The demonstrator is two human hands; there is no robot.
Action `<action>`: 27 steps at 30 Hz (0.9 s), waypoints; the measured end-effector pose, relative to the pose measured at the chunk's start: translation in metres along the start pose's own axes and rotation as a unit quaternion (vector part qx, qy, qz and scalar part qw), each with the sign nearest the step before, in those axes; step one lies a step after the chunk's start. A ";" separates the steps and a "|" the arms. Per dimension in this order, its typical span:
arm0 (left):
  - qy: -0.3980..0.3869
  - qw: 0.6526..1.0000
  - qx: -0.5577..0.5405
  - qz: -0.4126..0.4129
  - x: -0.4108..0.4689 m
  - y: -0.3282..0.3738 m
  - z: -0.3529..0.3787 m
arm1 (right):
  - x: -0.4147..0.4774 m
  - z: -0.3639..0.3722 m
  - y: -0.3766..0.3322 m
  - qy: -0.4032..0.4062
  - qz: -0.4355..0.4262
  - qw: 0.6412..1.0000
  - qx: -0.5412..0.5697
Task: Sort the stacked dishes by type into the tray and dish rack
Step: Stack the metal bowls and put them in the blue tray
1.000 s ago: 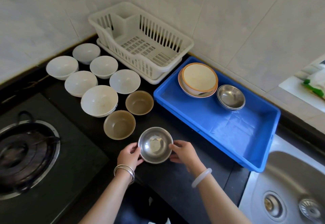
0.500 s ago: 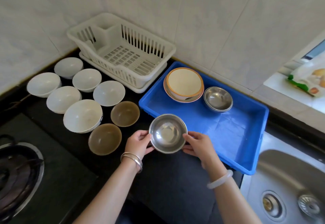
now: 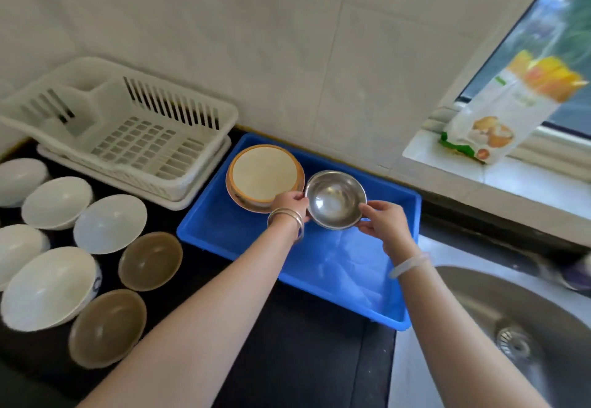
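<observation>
Nearest, on the dark counter at left: two brown bowls (image 3: 150, 260) and several white bowls (image 3: 110, 223), not yet sorted; the sink (image 3: 479, 311) lies at right. Beyond them sits the blue tray (image 3: 224, 235). Over its far right part the left hand (image 3: 289, 204) and right hand (image 3: 383, 222) pinch opposite sides of the rim of one steel bowl (image 3: 335, 199), fingers curled on it; the bowl is upright, mouth up, and round, so no long axis governs. It lies squarely between the hands, neither nearer; the orange-rimmed stack (image 3: 263, 174) stands just to its left, the left hand overlapping that stack's edge. Judgement: the set-down is straight down; clearance leftward is tight; whether the bowl already rests on anything cannot be told. Farthest, the white dish rack (image 3: 144, 139) stands left of the tray, by the wall.
</observation>
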State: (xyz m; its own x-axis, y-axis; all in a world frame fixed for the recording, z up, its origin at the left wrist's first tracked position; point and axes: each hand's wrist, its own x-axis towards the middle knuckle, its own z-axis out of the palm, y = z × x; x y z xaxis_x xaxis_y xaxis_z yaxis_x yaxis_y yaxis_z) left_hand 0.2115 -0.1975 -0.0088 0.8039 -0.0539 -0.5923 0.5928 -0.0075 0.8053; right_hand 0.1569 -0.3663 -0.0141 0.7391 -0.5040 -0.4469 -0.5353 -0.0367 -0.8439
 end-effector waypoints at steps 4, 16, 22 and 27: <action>0.029 0.987 0.152 0.038 0.030 0.008 0.025 | 0.028 -0.004 -0.007 0.025 -0.016 0.999 -0.016; 0.075 0.940 0.320 0.089 0.035 0.002 0.047 | 0.057 0.008 0.002 0.044 -0.032 0.997 -0.053; 0.066 0.941 0.329 0.041 0.037 -0.005 0.052 | 0.054 0.018 0.010 0.066 -0.061 0.990 -0.110; 0.063 0.967 0.246 0.021 0.036 -0.010 0.056 | 0.052 0.025 0.012 0.061 -0.066 0.990 -0.108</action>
State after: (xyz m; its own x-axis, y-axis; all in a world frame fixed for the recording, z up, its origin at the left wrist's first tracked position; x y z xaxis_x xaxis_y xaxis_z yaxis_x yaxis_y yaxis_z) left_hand 0.2318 -0.2553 -0.0362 0.8442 0.0570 -0.5329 0.4902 -0.4840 0.7249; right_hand 0.1990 -0.3709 -0.0550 0.7606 -0.5826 -0.2864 -0.5223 -0.2871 -0.8030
